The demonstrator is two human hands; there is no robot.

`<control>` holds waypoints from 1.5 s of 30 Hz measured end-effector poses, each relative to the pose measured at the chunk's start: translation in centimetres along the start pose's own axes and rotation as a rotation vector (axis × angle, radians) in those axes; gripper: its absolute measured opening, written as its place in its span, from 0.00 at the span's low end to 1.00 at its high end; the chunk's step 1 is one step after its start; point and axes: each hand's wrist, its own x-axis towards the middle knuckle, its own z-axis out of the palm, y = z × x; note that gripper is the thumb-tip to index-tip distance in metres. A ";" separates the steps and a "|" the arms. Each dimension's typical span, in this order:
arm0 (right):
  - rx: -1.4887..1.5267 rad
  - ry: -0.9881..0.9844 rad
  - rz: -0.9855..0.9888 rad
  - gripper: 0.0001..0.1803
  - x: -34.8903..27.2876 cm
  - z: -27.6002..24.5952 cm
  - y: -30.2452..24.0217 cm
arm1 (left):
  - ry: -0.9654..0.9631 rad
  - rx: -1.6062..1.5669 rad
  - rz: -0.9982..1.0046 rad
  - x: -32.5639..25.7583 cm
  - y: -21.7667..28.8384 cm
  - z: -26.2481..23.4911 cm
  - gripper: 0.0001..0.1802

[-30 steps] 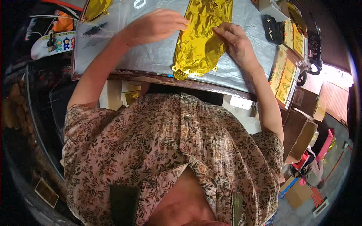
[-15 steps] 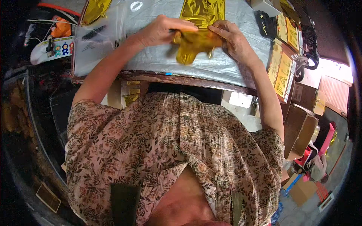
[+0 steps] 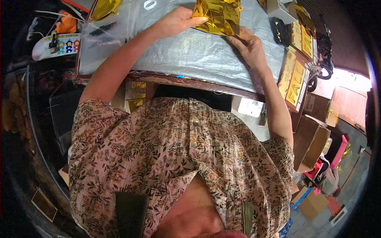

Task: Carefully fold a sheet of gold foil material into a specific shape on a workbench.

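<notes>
A crinkled, shiny gold foil piece (image 3: 217, 18) lies at the far middle of the table, running out of the top of the picture. My left hand (image 3: 176, 23) is closed on its left edge, the thumb lying on top and the other fingers hidden beneath. At the foil's lower right corner is my right hand (image 3: 250, 47), its fingers bent and pinched against the edge, fingertips partly covered by the foil. Beneath both hands spreads a silvery sheet (image 3: 190, 55) that covers the table.
Another gold foil piece (image 3: 105, 8) lies at the far left, near clear plastic (image 3: 107, 43). A white ring (image 3: 150, 4) rests behind my left hand. To the right stand a black pouch (image 3: 280, 31), a white box (image 3: 281, 11) and printed yellow boxes (image 3: 294, 83). Open cardboard cartons (image 3: 313, 144) sit beyond.
The foil has moved away from me, and its hanging, blurred near end now lies flatter. My left hand has shifted slightly farther away; my right hand has moved a little nearer and right.
</notes>
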 end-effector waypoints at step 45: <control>-0.426 -0.035 -0.197 0.17 -2.9 -1.3 -2.2 | 0.007 0.606 0.435 -4.8 1.5 -0.1 0.15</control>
